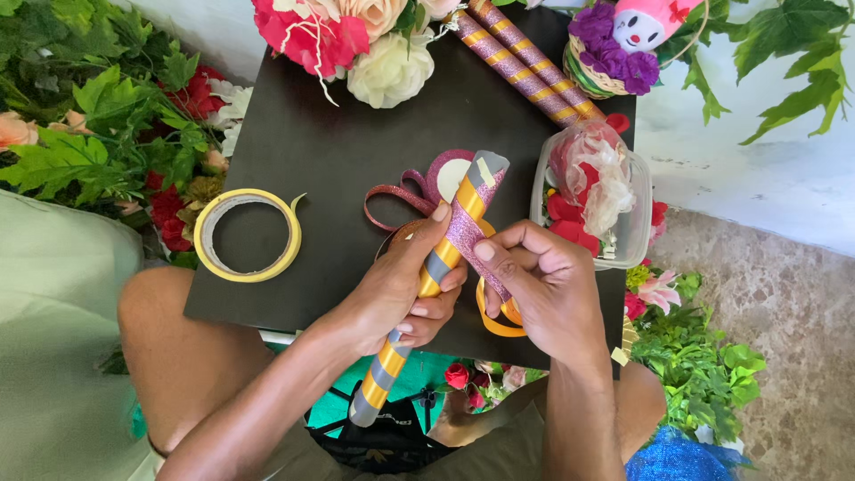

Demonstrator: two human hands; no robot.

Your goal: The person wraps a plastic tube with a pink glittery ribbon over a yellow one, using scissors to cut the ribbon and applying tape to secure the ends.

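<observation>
My left hand point(405, 289) grips a grey stick point(389, 361) wrapped in a spiral of orange ribbon, held slanting over the front edge of a dark board point(338, 134). My right hand point(543, 281) pinches a pink glitter ribbon point(470, 218) against the stick's upper part, thumb pressing on it. The ribbon's loose end curls back to a pink ribbon roll point(441, 174) on the board. An orange ribbon loop point(495, 322) hangs below my right hand.
A yellow tape roll point(248, 235) lies at the board's left. Two finished pink-and-gold wrapped sticks point(525, 67) lie at the back. A clear plastic box point(597, 196) of fabric petals sits right. Artificial flowers point(356, 40) and green leaves point(98, 116) surround the board.
</observation>
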